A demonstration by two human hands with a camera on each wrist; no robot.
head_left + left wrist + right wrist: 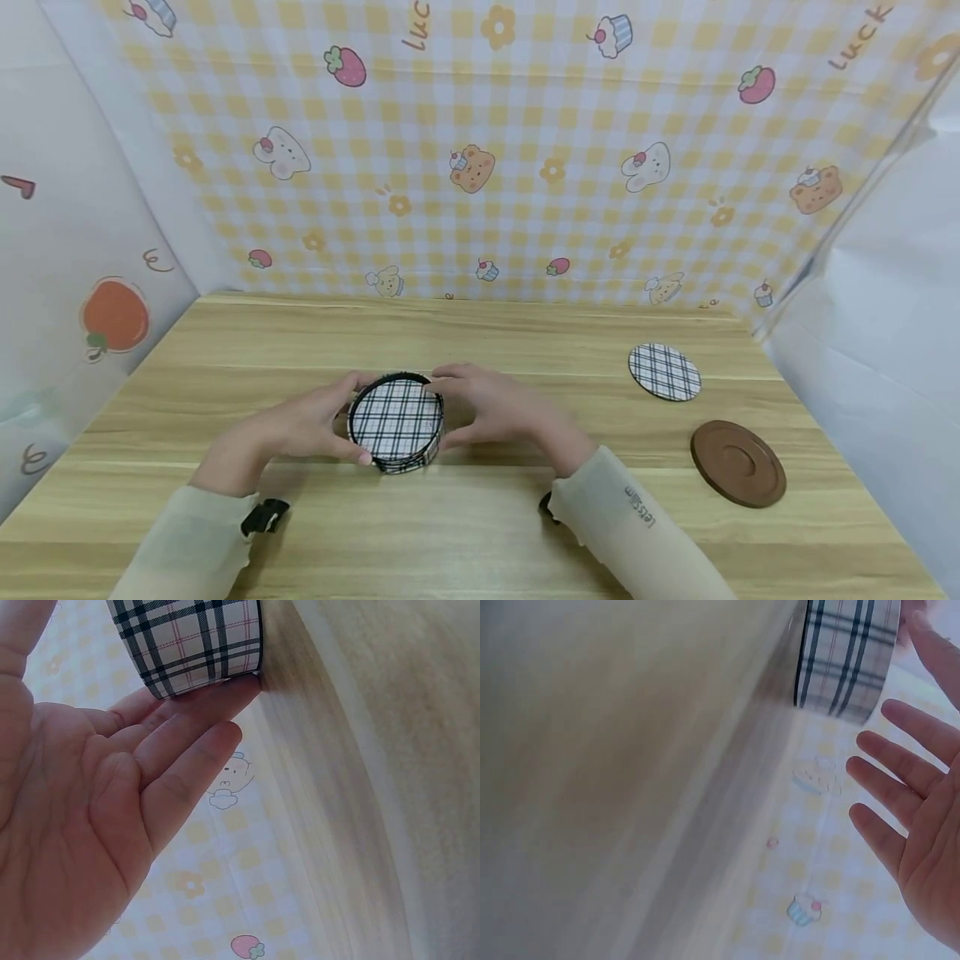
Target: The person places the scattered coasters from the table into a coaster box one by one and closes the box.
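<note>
A round plaid coaster holder [433, 452] with a black inner rim stands on the wooden table. A plaid disc, a coaster [396, 417], lies face up within its rim. My left hand [300, 427] holds the holder from the left, thumb at the front and fingers around the back. In the left wrist view its fingertips lie against the holder's lower side. My right hand [498, 406] is at the right side, with a fingertip over the back right rim in the head view. The right wrist view shows its fingers spread and extended close beside the plaid wall.
A second plaid coaster [664, 372] lies flat at the back right of the table [480, 533]. Nearer on the right is a brown round disc [738, 463] with a recessed centre. A yellow checked cloth [517, 108] hangs behind the table, with white sheets at both sides.
</note>
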